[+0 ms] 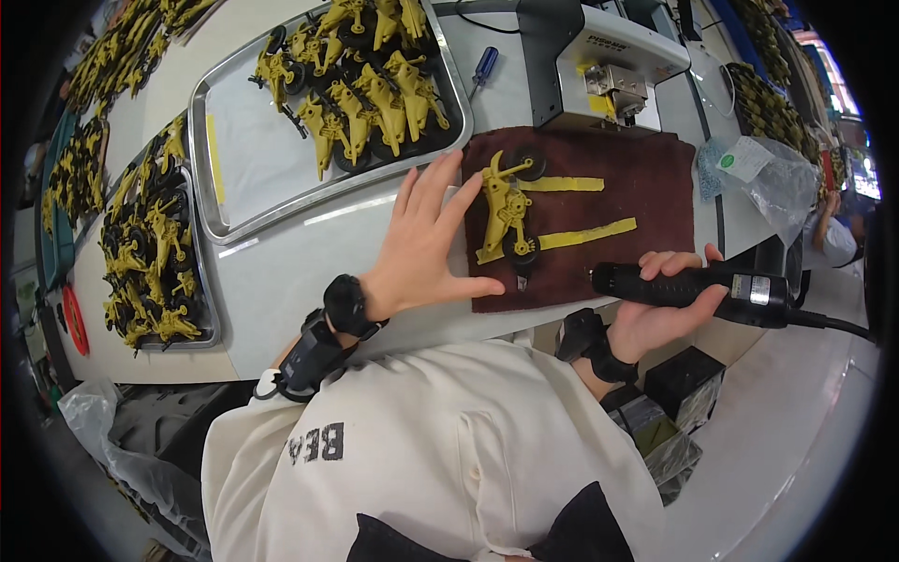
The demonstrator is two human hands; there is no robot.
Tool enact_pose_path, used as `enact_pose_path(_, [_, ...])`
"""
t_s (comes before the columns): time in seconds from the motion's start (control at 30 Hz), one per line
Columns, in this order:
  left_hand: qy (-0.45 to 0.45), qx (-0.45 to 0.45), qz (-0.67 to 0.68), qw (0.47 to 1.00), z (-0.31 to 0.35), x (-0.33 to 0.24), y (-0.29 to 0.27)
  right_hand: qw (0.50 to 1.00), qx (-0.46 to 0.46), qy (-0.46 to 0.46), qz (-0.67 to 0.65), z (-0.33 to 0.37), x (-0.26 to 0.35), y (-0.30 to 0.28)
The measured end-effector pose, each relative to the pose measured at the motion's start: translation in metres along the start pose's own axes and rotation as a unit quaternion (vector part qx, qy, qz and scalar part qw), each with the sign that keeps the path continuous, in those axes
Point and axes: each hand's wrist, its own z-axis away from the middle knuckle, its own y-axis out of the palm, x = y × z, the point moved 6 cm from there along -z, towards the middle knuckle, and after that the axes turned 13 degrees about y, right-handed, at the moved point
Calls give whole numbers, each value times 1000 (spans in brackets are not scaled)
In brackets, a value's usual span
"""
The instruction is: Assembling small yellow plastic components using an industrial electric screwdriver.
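A yellow toy motorcycle (506, 211) with black wheels lies on a dark red cloth mat (655, 183), its length running from far to near. Just left of it is my left hand (419, 245), open with fingers spread. The index fingertip and thumb come close to the toy; whether they touch it I cannot tell. My right hand (660, 314) is closed around a black corded electric screwdriver (688, 288), held level over the mat's near right corner. The tool's tip end points left, toward the toy.
Two yellow tape strips lie on the mat. Behind it stand a screw feeder machine (604, 80) and a blue-handled screwdriver (485, 66). A metal tray (309, 208) and a smaller tray (213, 318) at left carry several yellow toys. A clear plastic bag (773, 178) is at right.
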Motion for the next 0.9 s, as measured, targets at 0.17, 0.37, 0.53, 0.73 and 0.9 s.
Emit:
enact_pose_path(0.17, [25,-8,34,999,-10,-4,1,999,38,-8,-5,-3,-1,10])
enact_pose_path(0.37, [53,-25,54,997,-28,-14,12,994,24,-104,6,-15,30,25])
enact_pose_path(0.53, [70,32,12,997,-34,-20,39,975,132,-163,-78,-34,58,46])
enact_pose_path(0.73, [100,73,8,992,-42,-19,43,975,95,-201,22,-93,67,118])
enact_pose_path(0.9, [92,33,36,995,-39,-16,45,966,119,-226,47,-101,54,137])
